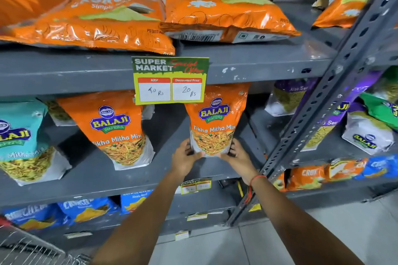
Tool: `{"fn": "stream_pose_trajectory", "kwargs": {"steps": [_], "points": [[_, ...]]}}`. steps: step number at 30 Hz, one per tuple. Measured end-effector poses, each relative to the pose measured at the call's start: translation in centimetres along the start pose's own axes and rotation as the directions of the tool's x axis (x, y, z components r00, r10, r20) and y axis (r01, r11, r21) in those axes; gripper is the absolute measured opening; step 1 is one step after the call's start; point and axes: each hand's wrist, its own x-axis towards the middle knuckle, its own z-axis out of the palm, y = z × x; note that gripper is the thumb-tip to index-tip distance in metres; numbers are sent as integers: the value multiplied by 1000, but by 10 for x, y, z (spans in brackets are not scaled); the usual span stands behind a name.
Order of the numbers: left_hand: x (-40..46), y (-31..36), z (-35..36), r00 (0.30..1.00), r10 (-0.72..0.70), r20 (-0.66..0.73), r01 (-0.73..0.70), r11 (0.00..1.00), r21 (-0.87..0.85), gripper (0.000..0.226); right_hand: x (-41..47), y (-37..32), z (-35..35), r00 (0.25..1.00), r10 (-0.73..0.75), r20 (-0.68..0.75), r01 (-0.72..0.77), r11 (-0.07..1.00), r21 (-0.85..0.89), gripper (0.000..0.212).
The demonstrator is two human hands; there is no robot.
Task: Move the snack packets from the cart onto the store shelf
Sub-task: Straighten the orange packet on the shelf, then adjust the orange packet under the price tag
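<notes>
An orange Tikha Mitha Mix packet [215, 122] stands upright on the middle grey shelf [163, 170], right of centre. My left hand [186, 158] grips its lower left corner and my right hand [238, 156] grips its lower right corner. Its base rests at the shelf surface, its top under a price sign. A second orange packet [117, 129] of the same kind leans on the shelf to the left. Only a wire corner of the cart [28, 247] shows at the bottom left.
A green-yellow price sign [170, 80] hangs from the upper shelf edge. Orange chip bags [97, 21] lie on the top shelf. A teal packet [19, 140] stands far left, purple and green packets [366, 129] at right behind a slanted perforated post [318, 103]. Blue bags [86, 211] fill the lower shelf.
</notes>
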Motion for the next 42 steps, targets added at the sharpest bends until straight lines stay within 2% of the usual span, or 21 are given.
{"fn": "stream_pose_trajectory", "kwargs": {"steps": [3, 5, 7, 11, 14, 22, 27, 31, 33, 37, 39, 42], "points": [[-8, 5, -1, 1000, 20, 10, -20, 1000, 0, 67, 1, 0, 0, 1000, 16, -25, -15, 1000, 10, 77], [-15, 5, -7, 1000, 15, -25, -15, 1000, -11, 74, -2, 2, 4, 995, 25, -97, -20, 998, 54, 87], [-27, 4, -19, 998, 11, -62, -13, 999, -33, 75, -12, 4, 13, 981, 34, -189, -16, 995, 97, 85], [-67, -2, -66, 993, 20, -120, -30, 996, -80, 66, -44, 5, 50, 932, 9, -362, 48, 988, 150, 58], [-110, -11, -124, 982, 19, -188, -41, 992, -117, 62, -67, -1, 98, 921, -25, -389, 64, 994, 87, 58], [-244, -41, -336, 882, 12, -470, -60, 994, -87, 69, -173, -75, 294, 979, -157, -127, 165, 985, 51, 51], [-293, -51, -445, 823, 24, -568, -73, 995, -64, 59, -232, -96, 409, 962, -202, 184, 201, 979, 26, 48], [-296, -70, -503, 772, 7, -635, -36, 999, -33, 52, -238, -108, 478, 908, -210, 363, 233, 972, -20, 49], [-292, -77, -523, 756, -35, -653, -25, 996, -82, 44, -228, -114, 507, 891, -205, 405, 242, 969, -42, 51], [-264, -95, -565, 733, -48, -678, 6, 998, -64, 53, -192, -126, 561, 877, -169, 450, 233, 968, -90, 53], [-242, -103, -585, 717, -68, -694, 19, 997, -78, 44, -166, -130, 587, 876, -145, 460, 220, 969, -112, 58], [-199, -117, -611, 714, -82, -695, 32, 996, -84, 62, -128, -135, 623, 869, -104, 483, 195, 971, -142, 71]]}}
